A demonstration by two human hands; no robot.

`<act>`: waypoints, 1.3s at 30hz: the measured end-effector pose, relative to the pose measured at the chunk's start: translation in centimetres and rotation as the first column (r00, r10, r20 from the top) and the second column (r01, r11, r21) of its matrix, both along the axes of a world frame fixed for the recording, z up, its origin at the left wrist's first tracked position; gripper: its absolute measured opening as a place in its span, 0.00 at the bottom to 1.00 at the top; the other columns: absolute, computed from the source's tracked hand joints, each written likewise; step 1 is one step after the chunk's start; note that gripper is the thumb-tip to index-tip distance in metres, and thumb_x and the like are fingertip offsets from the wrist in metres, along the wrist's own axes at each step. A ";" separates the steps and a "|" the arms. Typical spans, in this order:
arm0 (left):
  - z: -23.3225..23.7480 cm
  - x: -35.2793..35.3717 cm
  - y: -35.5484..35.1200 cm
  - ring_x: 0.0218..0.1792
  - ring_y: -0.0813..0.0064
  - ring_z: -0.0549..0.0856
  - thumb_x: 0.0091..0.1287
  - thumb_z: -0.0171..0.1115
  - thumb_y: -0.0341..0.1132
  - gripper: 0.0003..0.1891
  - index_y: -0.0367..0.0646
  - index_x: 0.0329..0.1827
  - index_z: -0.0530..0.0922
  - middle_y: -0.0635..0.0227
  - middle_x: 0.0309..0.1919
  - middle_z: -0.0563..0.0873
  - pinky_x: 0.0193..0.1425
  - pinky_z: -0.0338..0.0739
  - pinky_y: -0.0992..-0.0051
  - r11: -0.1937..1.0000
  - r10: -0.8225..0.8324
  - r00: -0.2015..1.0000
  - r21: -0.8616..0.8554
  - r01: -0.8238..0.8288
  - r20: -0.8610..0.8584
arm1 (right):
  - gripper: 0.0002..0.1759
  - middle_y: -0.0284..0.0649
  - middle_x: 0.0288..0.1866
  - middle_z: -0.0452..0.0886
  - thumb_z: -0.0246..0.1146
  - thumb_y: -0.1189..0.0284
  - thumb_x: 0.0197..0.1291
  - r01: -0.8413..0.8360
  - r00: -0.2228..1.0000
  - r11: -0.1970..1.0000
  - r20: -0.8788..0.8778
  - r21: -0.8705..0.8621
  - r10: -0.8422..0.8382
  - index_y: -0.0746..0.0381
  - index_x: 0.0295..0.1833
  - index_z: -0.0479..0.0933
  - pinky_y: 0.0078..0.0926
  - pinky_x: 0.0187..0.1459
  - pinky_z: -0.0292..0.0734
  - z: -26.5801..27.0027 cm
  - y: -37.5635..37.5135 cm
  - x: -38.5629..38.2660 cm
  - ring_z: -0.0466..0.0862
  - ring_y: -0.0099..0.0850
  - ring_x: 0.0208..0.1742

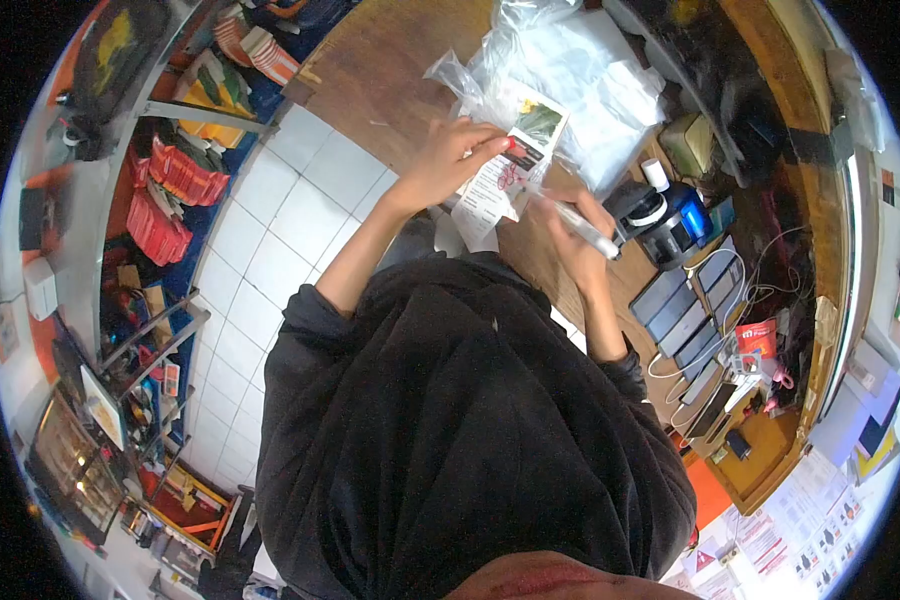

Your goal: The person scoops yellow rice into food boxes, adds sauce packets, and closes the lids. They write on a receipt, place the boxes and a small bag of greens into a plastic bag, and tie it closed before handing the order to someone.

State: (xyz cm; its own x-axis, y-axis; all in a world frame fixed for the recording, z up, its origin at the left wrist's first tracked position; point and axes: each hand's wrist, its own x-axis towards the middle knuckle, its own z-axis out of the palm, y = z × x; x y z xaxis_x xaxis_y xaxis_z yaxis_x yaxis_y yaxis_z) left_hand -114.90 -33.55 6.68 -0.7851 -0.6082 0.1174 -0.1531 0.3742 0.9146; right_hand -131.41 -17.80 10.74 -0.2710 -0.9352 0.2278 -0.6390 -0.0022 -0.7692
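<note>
My left hand (454,162) holds a flat printed packet (537,118), its thumb pressed on the front. The packet has a picture of a green plant at the top, a dark band below it and a white label with small text and red pen scribbles. In my right hand (578,232) is a whitish pen (587,228), slanted with its tip right at the scribbled part of the label. White paper pieces (476,226) hang below the packet, over the table edge. Clear plastic bags (595,95) lie just beyond the packet.
The wooden table (375,55) runs ahead and right. A black device with a blue screen (692,218) stands right of my right hand. Several phones (682,318) with white cables lie nearer. Left, past the tiled floor (260,225), shelves hold red packets (185,172).
</note>
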 end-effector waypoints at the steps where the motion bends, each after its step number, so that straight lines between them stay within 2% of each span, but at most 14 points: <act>1: 0.5 0.0 0.1 0.46 0.70 0.77 0.74 0.48 0.46 0.17 0.49 0.45 0.85 0.72 0.44 0.86 0.61 0.56 0.67 1.000 0.001 1.000 -0.001 -0.001 0.000 | 0.08 0.41 0.34 0.82 0.69 0.76 0.56 -0.001 1.000 1.000 0.000 -0.001 0.001 0.66 0.40 0.79 0.23 0.35 0.76 0.2 0.2 0.1 0.83 0.30 0.32; 3: 1.6 0.3 0.7 0.43 0.68 0.78 0.73 0.51 0.44 0.15 0.46 0.44 0.84 0.69 0.41 0.84 0.55 0.61 0.67 0.992 0.072 0.996 -0.098 -0.076 -0.042 | 0.07 0.40 0.36 0.84 0.66 0.75 0.60 0.271 0.920 0.962 0.304 -0.031 -0.249 0.68 0.41 0.78 0.22 0.38 0.78 0.9 0.6 0.4 0.83 0.25 0.34; 7: 5.0 1.6 2.9 0.45 0.64 0.77 0.71 0.51 0.40 0.13 0.42 0.44 0.81 0.63 0.39 0.80 0.53 0.62 0.69 0.937 0.182 0.982 -0.312 -0.159 0.048 | 0.07 0.44 0.40 0.83 0.62 0.76 0.64 0.264 0.783 0.957 0.606 -0.120 -0.140 0.69 0.44 0.75 0.22 0.39 0.79 3.7 0.3 1.4 0.83 0.26 0.36; 10: 5.3 2.2 3.5 0.42 0.64 0.76 0.71 0.50 0.40 0.12 0.41 0.41 0.78 0.64 0.37 0.78 0.51 0.61 0.67 0.962 0.023 0.999 -0.275 -0.009 0.049 | 0.08 0.45 0.39 0.82 0.62 0.76 0.64 0.210 0.772 0.973 0.627 -0.099 -0.103 0.69 0.44 0.73 0.22 0.38 0.80 4.1 0.8 1.7 0.83 0.27 0.36; 14: 5.2 2.3 3.8 0.41 0.65 0.76 0.70 0.52 0.41 0.13 0.41 0.41 0.78 0.66 0.37 0.79 0.50 0.61 0.67 0.947 0.038 0.999 -0.318 -0.034 0.005 | 0.08 0.46 0.38 0.82 0.62 0.75 0.65 0.174 0.728 0.979 0.683 -0.106 -0.055 0.69 0.43 0.73 0.21 0.37 0.79 4.0 0.8 2.3 0.83 0.27 0.34; 19: 5.5 2.2 4.3 0.36 0.71 0.78 0.64 0.60 0.44 0.11 0.47 0.38 0.78 0.72 0.33 0.78 0.46 0.62 0.67 0.810 0.007 0.998 -0.585 -0.043 -0.065 | 0.07 0.43 0.34 0.83 0.63 0.76 0.64 0.106 0.715 0.993 0.698 -0.049 -0.042 0.68 0.41 0.74 0.19 0.36 0.79 4.8 0.7 2.5 0.83 0.24 0.33; 27: 5.4 1.0 6.5 0.38 0.72 0.79 0.65 0.58 0.45 0.11 0.48 0.39 0.75 0.72 0.34 0.79 0.53 0.62 0.64 0.863 -0.119 0.989 -0.484 0.144 0.083 | 0.08 0.36 0.31 0.83 0.68 0.76 0.60 -0.045 0.641 0.998 0.767 0.041 -0.002 0.66 0.41 0.77 0.15 0.34 0.76 4.7 2.8 0.2 0.82 0.18 0.32; 29: 6.2 -0.8 6.9 0.42 0.73 0.79 0.67 0.57 0.45 0.12 0.47 0.43 0.77 0.72 0.38 0.80 0.56 0.62 0.62 0.869 -0.168 0.973 -0.442 0.222 0.158 | 0.08 0.34 0.34 0.83 0.68 0.75 0.59 0.032 0.658 0.994 0.746 0.102 -0.098 0.66 0.41 0.77 0.14 0.36 0.75 4.7 3.4 -0.6 0.81 0.17 0.35; 31: 8.5 -2.7 7.3 0.52 0.69 0.75 0.68 0.56 0.46 0.18 0.46 0.55 0.77 0.69 0.52 0.78 0.61 0.59 0.61 0.748 0.079 0.983 -0.662 0.051 0.164 | 0.09 0.34 0.38 0.82 0.66 0.72 0.62 0.074 0.884 0.997 0.465 -0.034 -0.049 0.64 0.44 0.78 0.16 0.39 0.74 3.6 3.4 -3.1 0.79 0.18 0.38; 32: 6.6 -2.7 7.1 0.63 0.61 0.67 0.67 0.58 0.50 0.29 0.41 0.67 0.70 0.62 0.63 0.72 0.66 0.55 0.60 0.739 0.183 0.976 -0.671 -0.059 0.116 | 0.08 0.34 0.38 0.82 0.65 0.72 0.62 0.237 0.863 0.966 0.480 -0.105 -0.160 0.63 0.44 0.78 0.18 0.39 0.74 2.7 3.0 -5.2 0.79 0.20 0.37; 33: 7.2 -2.9 6.4 0.68 0.53 0.60 0.65 0.62 0.45 0.36 0.33 0.70 0.60 0.49 0.69 0.62 0.73 0.48 0.56 0.829 0.228 0.972 -0.514 -0.220 -0.049 | 0.07 0.34 0.38 0.82 0.64 0.72 0.63 0.390 0.824 0.905 0.503 -0.173 -0.259 0.63 0.44 0.78 0.19 0.38 0.74 1.8 2.6 -8.0 0.79 0.21 0.37; 35: 6.2 -2.9 4.9 0.74 0.52 0.52 0.62 0.67 0.39 0.45 0.32 0.75 0.47 0.50 0.75 0.49 0.77 0.39 0.57 0.782 0.499 0.829 -0.281 -0.557 -0.255 | 0.07 0.35 0.36 0.83 0.63 0.71 0.64 0.640 0.761 0.729 0.334 -0.244 -0.556 0.63 0.42 0.79 0.21 0.36 0.74 -1.3 1.6 -15.8 0.79 0.22 0.35; 38: 2.2 -0.9 1.0 0.74 0.52 0.52 0.61 0.68 0.43 0.48 0.31 0.75 0.46 0.45 0.74 0.51 0.76 0.41 0.57 0.714 0.650 0.752 -0.254 -0.653 -0.105 | 0.09 0.39 0.32 0.85 0.65 0.69 0.61 0.700 0.696 0.661 0.049 -0.270 -0.717 0.64 0.41 0.80 0.25 0.34 0.75 -4.0 0.6 -25.1 0.81 0.24 0.31; 39: 0.3 0.1 -0.5 0.74 0.55 0.53 0.62 0.67 0.43 0.46 0.32 0.75 0.48 0.46 0.74 0.53 0.76 0.43 0.59 0.842 0.539 0.842 0.004 -0.539 0.002 | 0.10 0.41 0.31 0.85 0.66 0.68 0.60 0.676 0.703 0.688 -0.048 -0.262 -0.709 0.64 0.41 0.81 0.25 0.33 0.75 -5.1 0.1 -27.5 0.81 0.25 0.29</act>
